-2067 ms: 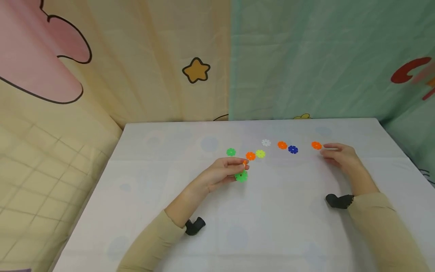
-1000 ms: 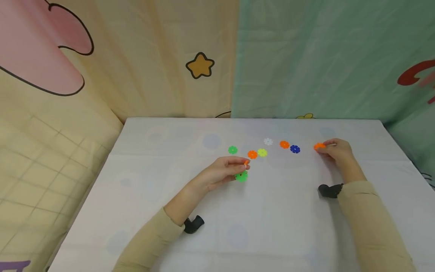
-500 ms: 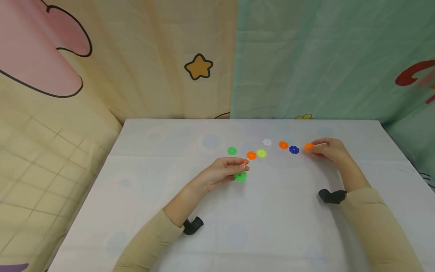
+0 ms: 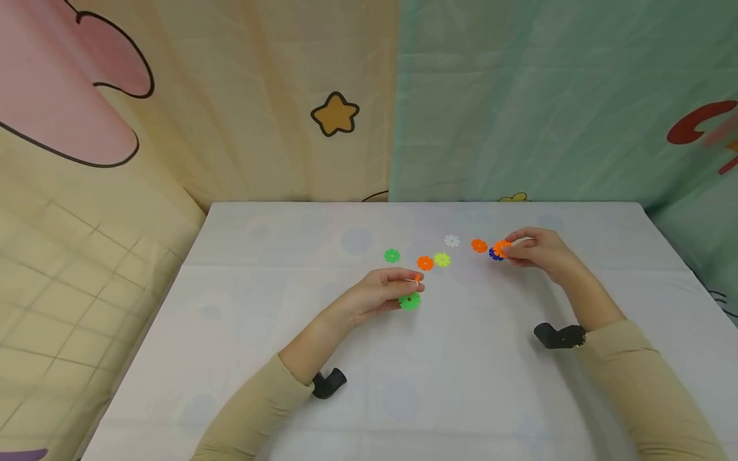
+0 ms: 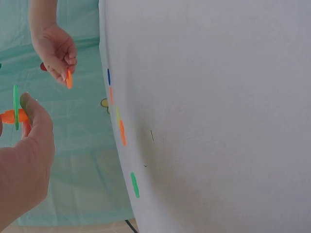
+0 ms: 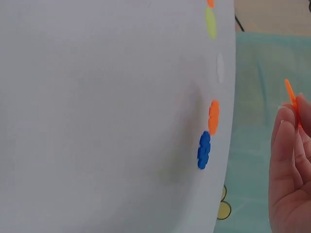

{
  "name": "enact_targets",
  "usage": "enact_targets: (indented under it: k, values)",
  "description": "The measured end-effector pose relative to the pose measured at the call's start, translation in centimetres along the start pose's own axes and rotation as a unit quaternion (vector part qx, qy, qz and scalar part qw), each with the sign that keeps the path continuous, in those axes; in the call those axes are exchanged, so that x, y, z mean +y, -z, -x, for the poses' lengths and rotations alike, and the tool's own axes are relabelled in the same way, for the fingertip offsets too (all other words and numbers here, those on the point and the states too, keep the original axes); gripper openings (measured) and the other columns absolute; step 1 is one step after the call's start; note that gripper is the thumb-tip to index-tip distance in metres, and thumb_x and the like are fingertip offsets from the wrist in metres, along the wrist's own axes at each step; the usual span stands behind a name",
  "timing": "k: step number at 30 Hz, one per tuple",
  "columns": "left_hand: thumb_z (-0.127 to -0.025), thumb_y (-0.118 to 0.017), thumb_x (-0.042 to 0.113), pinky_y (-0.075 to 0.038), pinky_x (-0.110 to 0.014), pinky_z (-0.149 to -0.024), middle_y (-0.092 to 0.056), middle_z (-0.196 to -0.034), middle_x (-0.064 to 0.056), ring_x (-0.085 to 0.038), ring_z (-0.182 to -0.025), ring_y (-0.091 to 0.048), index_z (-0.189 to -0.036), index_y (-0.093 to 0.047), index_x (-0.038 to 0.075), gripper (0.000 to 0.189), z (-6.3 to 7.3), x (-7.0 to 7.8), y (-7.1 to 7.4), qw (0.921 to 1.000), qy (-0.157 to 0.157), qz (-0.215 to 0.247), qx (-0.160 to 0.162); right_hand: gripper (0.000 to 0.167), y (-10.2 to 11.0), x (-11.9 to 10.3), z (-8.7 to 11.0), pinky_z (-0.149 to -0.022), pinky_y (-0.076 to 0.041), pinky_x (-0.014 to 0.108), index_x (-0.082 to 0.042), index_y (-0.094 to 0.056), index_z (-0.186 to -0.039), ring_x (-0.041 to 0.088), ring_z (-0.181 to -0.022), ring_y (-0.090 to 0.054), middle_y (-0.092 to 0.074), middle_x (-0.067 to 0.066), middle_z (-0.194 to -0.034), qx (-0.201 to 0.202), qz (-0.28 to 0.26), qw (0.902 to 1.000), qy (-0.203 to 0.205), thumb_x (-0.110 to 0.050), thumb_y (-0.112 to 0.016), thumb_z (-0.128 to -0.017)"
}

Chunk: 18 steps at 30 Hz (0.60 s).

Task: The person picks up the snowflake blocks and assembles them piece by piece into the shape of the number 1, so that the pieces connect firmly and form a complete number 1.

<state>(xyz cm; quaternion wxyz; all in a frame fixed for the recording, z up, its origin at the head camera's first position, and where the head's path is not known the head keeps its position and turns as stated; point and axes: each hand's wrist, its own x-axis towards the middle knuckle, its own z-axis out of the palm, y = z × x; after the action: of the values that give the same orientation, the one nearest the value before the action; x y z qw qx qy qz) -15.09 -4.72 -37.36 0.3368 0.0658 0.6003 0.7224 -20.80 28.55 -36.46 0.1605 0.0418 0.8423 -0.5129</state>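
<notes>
Fingers (image 6: 283, 145) of the right hand (image 4: 542, 251) pinch 1 orange disc (image 4: 500, 247); the left hand (image 4: 380, 292) pinches joined green-and-orange pieces (image 4: 410, 303).

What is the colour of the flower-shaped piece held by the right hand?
Orange. The piece in the right hand shows best in the head view.

Laid flat in a loose line across the far part of a white table (image 4: 473, 378) printed with faint bluish spots (image 4: 401, 399). Runs, from left to right in the head view, from a green flower-shaped disc (image 4: 392, 256) to an orange disc (image 4: 425, 263) just beside a yellow disc (image 4: 442, 259), with a white disc (image 4: 452, 241) set farther back. Closes with a second orange disc (image 4: 479, 246) just beside a dark blue disc (image 6: 204, 150), partly hidden from above.
</notes>
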Motion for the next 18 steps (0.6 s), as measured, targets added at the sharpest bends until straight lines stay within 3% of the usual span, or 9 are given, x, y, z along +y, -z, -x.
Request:
enact_targets:
  k: [8, 18]
  values:
    - [-0.094, -0.054, 0.008, -0.050, -0.023, -0.079, -0.062, -0.114, -0.011, -0.012, -0.095, -0.060, -0.130, -0.047, -0.008, 0.040, -0.1, -0.1, -0.2, 1.0000, 0.005, -0.007, 0.004, 0.045, -2.1, -2.2, 0.8, -0.073, -0.054, 0.026, 0.010, -0.045, -0.120, 0.018, -0.076, -0.065, -0.066, -0.004, -0.079, -0.039, -0.007, 0.9981, 0.047, -0.016, -0.065, -0.089]
    - [-0.094, -0.054, 0.009, -0.050, -0.025, -0.082, -0.062, -0.116, -0.013, -0.013, -0.098, -0.060, -0.129, -0.049, -0.007, 0.039, -0.1, -0.1, -0.4, 0.9998, 0.004, -0.017, 0.003, 0.034, -5.1, -4.5, 2.0, -0.071, -0.055, 0.031, 0.007, -0.051, -0.113, 0.023, -0.071, -0.065, -0.067, 0.012, -0.081, -0.075, -0.009, 0.9918, 0.103, -0.012, -0.065, -0.088]
